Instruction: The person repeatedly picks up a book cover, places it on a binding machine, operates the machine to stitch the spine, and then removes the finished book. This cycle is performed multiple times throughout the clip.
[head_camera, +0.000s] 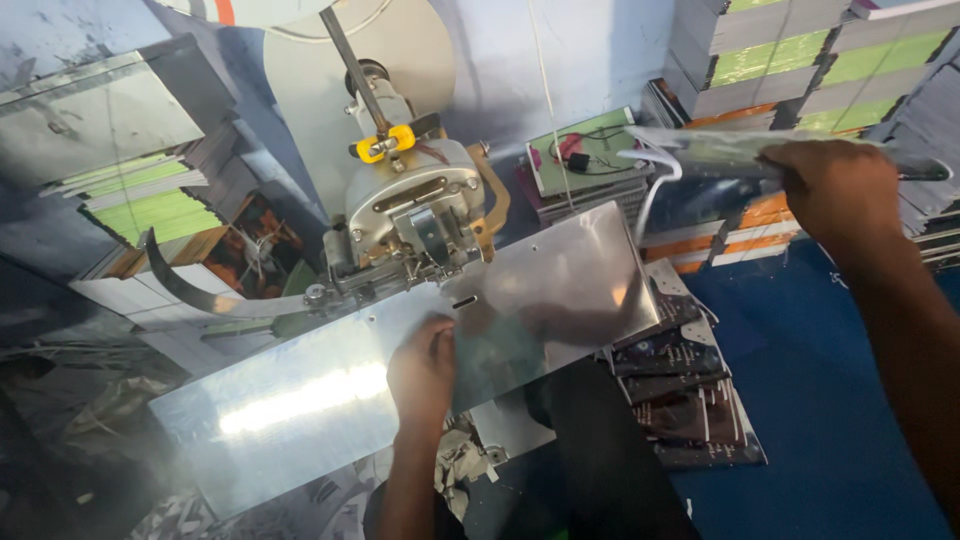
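Head view shows the left hand (422, 372) pressed flat, fingers spread, on the shiny metal plate (300, 400) below the stitching machine (415, 215), steadying it, while the right hand (838, 190) grips a thin booklet (720, 150) far right, above the stacked booklets (685, 375).

We are looking down at a shiny metal work plate (300, 400) that is carrying a stitching machine head (415, 220) at its far edge, while the left hand (422, 372) is resting flat on the plate near its slot. Beside the plate, we are seeing a blue floor (820, 400) that is bearing a fanned pile of dark booklets (685, 385), and stacks of green and orange-edged books (790, 50) are sitting behind it.
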